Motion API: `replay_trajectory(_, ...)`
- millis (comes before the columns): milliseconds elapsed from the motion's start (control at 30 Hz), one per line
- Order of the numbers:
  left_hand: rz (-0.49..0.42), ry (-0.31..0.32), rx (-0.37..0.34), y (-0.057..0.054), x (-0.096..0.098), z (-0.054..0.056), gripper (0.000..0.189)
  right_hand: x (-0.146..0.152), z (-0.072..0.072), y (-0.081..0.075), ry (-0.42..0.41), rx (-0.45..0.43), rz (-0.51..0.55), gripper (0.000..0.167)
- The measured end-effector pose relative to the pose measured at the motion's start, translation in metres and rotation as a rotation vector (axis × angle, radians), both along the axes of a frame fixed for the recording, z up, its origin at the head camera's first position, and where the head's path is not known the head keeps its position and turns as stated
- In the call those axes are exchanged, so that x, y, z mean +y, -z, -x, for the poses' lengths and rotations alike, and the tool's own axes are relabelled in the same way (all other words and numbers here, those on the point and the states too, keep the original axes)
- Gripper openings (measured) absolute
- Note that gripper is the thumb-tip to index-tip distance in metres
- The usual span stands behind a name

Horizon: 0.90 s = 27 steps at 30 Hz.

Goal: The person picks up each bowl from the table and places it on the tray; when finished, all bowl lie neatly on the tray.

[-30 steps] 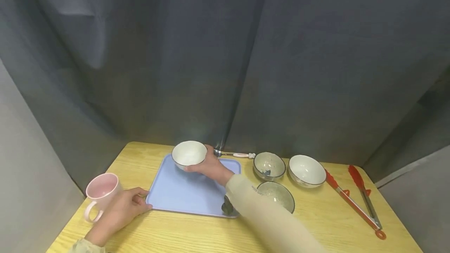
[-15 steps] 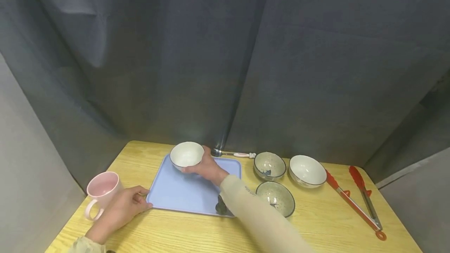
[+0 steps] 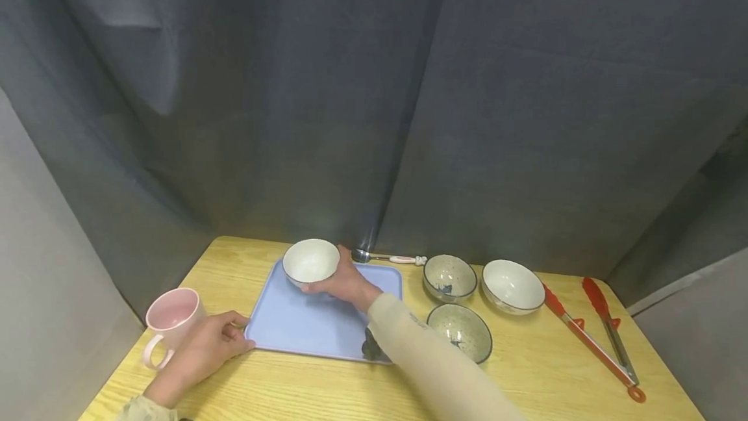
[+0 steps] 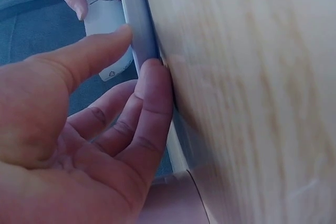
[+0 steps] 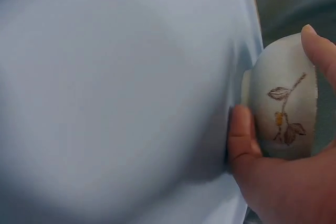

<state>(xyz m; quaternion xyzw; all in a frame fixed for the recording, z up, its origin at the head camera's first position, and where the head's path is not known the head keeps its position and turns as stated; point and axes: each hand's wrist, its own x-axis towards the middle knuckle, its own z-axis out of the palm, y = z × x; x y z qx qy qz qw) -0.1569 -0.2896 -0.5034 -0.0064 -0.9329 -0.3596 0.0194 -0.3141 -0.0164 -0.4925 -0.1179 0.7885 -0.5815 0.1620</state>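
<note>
My right hand [image 3: 345,281] grips a white bowl [image 3: 311,260] by its right side, over the far left part of a blue tray [image 3: 310,323]. A brown leafy sprig is painted on the bowl's outside [image 5: 286,108] in the right wrist view. Its foot is close to the tray; whether it touches, I cannot tell. At the tray's near left corner, my left hand [image 3: 204,348] pinches the edge between thumb and fingers. The left wrist view shows the thumb [image 4: 100,51] on the tray's upper side and a fingertip against its rim [image 4: 137,19].
A pink mug [image 3: 172,317] stands just left of my left hand. Right of the tray are two speckled bowls [image 3: 448,277], another white bowl [image 3: 512,286] and red-tipped tongs [image 3: 596,343]. A spoon [image 3: 403,260] lies behind the tray, before a grey curtain [image 3: 327,115].
My right hand has shifted the white bowl slightly left over the tray, then holds it nearly still. The left hand has stayed at the tray's corner.
</note>
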Motion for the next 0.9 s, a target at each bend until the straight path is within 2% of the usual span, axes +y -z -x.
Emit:
replay_trajectory(100,0.0,0.008,-0.001,0.0,0.001,0.001,0.042,0.009,-0.004,-0.008,0.021,0.021,-0.055,0.133)
replay_trajectory(267,-0.003,0.015,0.009,0.0,0.001,0.002,0.042,0.036,-0.01,-0.033,0.047,0.039,-0.179,0.13)
replay_trajectory(400,0.017,0.001,0.004,0.001,0.0,0.001,0.042,0.067,-0.016,-0.056,0.032,0.065,-0.209,0.122)
replay_trajectory(567,0.025,-0.003,0.004,0.004,-0.003,0.0,0.042,0.116,-0.025,-0.075,0.018,0.106,-0.221,0.118)
replay_trajectory(700,0.01,-0.004,0.007,0.004,-0.004,0.0,0.042,0.157,-0.033,-0.086,0.012,0.112,-0.234,0.117)
replay_trajectory(900,0.017,-0.012,-0.003,0.005,-0.006,-0.002,0.043,0.217,-0.054,-0.085,0.019,0.127,-0.247,0.114)
